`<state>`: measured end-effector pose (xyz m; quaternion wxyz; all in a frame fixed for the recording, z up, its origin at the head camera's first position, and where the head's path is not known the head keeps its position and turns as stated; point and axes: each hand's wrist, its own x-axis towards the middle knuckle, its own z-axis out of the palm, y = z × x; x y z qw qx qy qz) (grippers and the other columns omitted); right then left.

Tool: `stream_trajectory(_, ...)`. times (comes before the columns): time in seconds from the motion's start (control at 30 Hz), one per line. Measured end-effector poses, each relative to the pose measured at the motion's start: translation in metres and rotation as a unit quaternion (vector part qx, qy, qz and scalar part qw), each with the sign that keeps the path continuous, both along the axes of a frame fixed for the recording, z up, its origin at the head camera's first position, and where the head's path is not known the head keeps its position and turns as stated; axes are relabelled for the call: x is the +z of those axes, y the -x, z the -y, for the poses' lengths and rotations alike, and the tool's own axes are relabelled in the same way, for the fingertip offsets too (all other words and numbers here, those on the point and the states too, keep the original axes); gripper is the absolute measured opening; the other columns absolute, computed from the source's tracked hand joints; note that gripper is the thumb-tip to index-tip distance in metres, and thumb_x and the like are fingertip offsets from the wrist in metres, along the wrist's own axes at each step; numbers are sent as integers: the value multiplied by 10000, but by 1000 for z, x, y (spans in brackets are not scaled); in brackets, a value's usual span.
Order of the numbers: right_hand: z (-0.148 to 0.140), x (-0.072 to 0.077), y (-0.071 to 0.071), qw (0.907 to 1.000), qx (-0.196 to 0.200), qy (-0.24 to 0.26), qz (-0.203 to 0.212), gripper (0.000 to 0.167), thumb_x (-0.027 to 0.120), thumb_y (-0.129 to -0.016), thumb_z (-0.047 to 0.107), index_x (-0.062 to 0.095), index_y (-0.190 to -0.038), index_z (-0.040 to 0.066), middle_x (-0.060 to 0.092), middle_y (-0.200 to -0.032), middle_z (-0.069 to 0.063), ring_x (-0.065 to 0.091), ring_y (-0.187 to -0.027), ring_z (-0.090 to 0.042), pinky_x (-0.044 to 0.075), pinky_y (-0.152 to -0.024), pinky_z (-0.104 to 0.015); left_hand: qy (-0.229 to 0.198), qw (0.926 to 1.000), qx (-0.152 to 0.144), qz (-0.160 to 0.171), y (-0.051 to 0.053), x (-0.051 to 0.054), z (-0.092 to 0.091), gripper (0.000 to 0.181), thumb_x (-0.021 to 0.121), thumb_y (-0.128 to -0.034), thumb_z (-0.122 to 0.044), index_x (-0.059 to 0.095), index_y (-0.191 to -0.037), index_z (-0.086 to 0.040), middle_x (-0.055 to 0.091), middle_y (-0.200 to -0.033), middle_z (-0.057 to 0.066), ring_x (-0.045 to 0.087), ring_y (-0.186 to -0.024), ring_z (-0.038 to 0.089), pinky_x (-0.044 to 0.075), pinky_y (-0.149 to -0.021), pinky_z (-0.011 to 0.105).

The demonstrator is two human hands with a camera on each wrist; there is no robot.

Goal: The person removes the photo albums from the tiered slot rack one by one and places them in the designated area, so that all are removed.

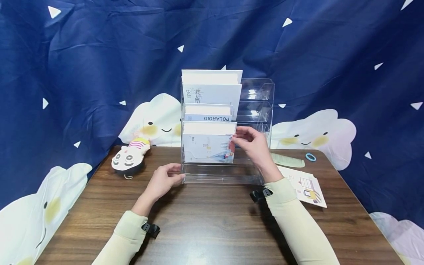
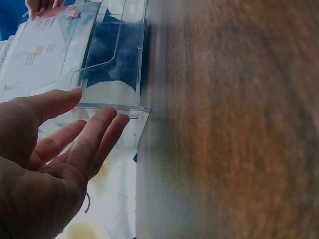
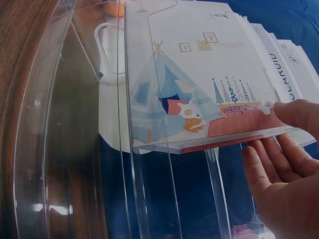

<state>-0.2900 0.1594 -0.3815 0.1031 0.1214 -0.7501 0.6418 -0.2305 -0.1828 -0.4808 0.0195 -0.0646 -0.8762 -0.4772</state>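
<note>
A clear tiered rack [image 1: 222,179] stands upright on the table, with white booklets in its left half. My right hand [image 1: 253,147] pinches the right edge of the front booklet [image 1: 208,149]; the right wrist view shows the thumb [image 3: 299,112] on the cover and the fingers behind it. A tent and a small animal are printed on this booklet [image 3: 174,99]. Behind it stand a booklet marked POLAROID [image 1: 208,118] and a taller white one [image 1: 212,94]. My left hand [image 1: 163,182] is at the rack's lower left corner, fingers extended and loosely spread [image 2: 65,144], fingertips touching its side.
A panda-faced plush toy [image 1: 128,159] lies at the table's back left. Right of the rack are a pale green comb [image 1: 288,160], a blue ring [image 1: 310,157] and white printed booklets or cards [image 1: 306,186]. A dark blue cloud-patterned curtain [image 1: 116,55] hangs behind the wooden table [image 1: 205,224].
</note>
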Motion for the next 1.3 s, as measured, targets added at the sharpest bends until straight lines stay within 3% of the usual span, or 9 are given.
stream_trajectory(0.23,3,-2,0,9999,55,159,0,421,812,-985,-9,695,-1384,-79,757,-1262,-270,749,-1012,-1,609,-940,-138,86,10000,21,-18,0,2,0,395,853,-1006,-186,756,-1355,-31,832,-1272,164,830,-1103,285,665,-980,452)
stream_trajectory(0.37,3,-3,-1,9997,84,216,-28,454,798,-995,-6,673,-1427,-72,751,-1251,-197,732,-1045,-16,601,-973,-138,143,9999,5,-30,-1,1,0,401,852,-1009,-200,757,-1355,-21,834,-1263,162,825,-1099,276,663,-975,448)
stream_trajectory(0.47,3,-2,0,9995,118,265,-106,461,785,-994,-26,668,-1438,-64,742,-1224,-140,721,-1051,-31,600,-974,-145,73,10000,-3,-36,-1,2,0,406,853,-1006,-191,754,-1357,-14,834,-1263,165,828,-1089,271,664,-957,417)
stream_trajectory(0.63,4,0,2,9991,248,295,-196,457,774,-985,-77,665,-1429,-86,732,-1221,-173,716,-1035,-40,605,-956,-155,-74,10000,-15,50,-1,2,-1,426,848,-1004,-158,736,-1378,10,821,-1295,196,839,-1079,270,660,-908,339)
stream_trajectory(1.03,0,5,4,9988,118,-323,-352,386,819,-989,1,713,-1354,-66,750,-1270,-314,716,-1007,2,567,-948,-140,-61,10000,16,44,-1,4,-1,395,845,-1004,-144,748,-1361,-5,820,-1294,199,833,-1083,262,666,-943,387)
stream_trajectory(1.3,-3,9,2,9973,171,-530,-468,380,821,-1001,28,719,-1358,-51,762,-1253,-267,709,-1036,-6,565,-958,-133,-77,9999,-72,63,-1,6,0,389,841,-1006,-139,746,-1355,4,815,-1298,215,832,-1094,278,668,-955,396)
